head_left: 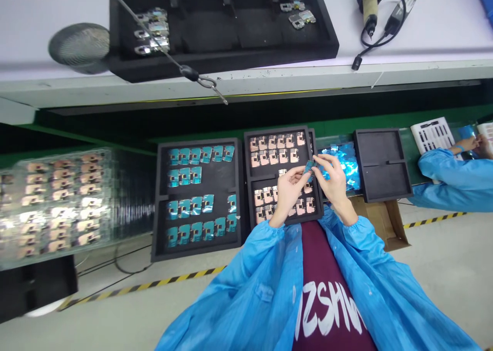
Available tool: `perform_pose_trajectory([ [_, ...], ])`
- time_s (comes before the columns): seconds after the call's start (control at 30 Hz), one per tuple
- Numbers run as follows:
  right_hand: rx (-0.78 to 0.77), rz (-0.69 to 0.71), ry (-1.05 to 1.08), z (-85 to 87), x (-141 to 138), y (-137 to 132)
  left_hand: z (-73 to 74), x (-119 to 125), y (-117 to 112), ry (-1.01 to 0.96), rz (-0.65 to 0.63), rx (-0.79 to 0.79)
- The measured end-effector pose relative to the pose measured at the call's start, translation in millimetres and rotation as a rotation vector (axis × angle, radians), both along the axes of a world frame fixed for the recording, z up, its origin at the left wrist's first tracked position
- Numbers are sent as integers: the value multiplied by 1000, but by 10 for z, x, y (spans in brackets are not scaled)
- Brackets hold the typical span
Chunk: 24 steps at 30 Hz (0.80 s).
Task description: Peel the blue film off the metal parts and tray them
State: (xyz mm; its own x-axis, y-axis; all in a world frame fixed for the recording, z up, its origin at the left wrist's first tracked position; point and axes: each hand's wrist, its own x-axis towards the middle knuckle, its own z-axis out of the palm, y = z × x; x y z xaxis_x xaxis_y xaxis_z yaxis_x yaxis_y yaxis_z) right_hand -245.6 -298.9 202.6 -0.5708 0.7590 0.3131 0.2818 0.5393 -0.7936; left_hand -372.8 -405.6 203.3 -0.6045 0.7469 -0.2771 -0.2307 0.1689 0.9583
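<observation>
My left hand (288, 191) and my right hand (334, 180) meet over a black foam tray (247, 187) of several copper-coloured parts. Together they pinch one small part (308, 169) with a blue film on it, fingertips closed on its edges. Left of that tray lies a second black tray (162, 207) with rows of blue-filmed parts. A heap of loose blue film pieces (344, 161) lies just right of my hands.
An empty black tray (381, 163) sits to the right, above a cardboard box (383, 220). A co-worker's blue sleeve (450, 179) reaches in at the far right. Clear stacked trays of parts (57, 202) stand at left. Overhead shelf holds another black tray (219, 27) and a cabled tool (370, 7).
</observation>
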Motion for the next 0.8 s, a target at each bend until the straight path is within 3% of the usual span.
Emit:
perform_pose_trajectory([
  [0.2,232,-89,-10,8,2,-27,89,-11,-24,-72,-35,47],
  [0.3,314,-12,-30,3,38,0,76,-12,-30,-171,-26,38],
  [0.57,309,260,-97,69,179,68,-147,-175,-28,-631,-91,53],
  [0.7,317,338,-112,68,229,12,-270,-284,-27,-639,-20,36],
  [0.8,306,344,-59,-46,295,-70,-415,-372,9,-545,99,19],
])
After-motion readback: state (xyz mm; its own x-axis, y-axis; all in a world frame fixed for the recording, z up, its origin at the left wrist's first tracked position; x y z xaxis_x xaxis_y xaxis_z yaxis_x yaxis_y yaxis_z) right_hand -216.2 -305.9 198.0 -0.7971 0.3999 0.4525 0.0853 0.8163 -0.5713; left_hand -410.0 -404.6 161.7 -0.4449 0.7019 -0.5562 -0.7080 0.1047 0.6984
